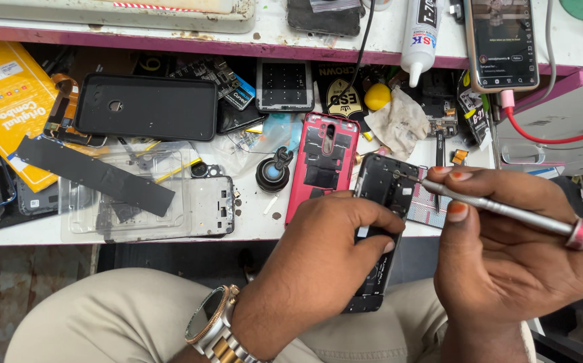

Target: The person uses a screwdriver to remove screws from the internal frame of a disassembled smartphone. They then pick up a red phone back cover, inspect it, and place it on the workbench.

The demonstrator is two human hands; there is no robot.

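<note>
I have the opened phone (382, 228) gripped in my left hand (321, 252), its fingers (372, 218) wrapped across the middle of the bare black frame, holding it tilted over my lap just off the tabletop (251, 232) edge. My right hand (506, 249) pinches a slim metal screwdriver (506, 212) with a pink end cap between thumb and forefinger, clenched firmly on the shaft. The tip sits at the upper corner of the frame, just above my left fingers; whether it is seated in a screw head is too small for me to tell.

I judge the step in hand to be working a screw at that top corner of the phone. The next move, as I see it, calls for keeping the driver square to the frame, light downward pressure, and the left grip steady so the tip doesn't skate across the board.

Just beyond my left fingers lies a red phone back cover (321, 165), and further left of it a black round tool (273, 171). Beyond my right fingers, a phone with a lit screen (502, 44) is plugged into a red cable (547, 138).
</note>
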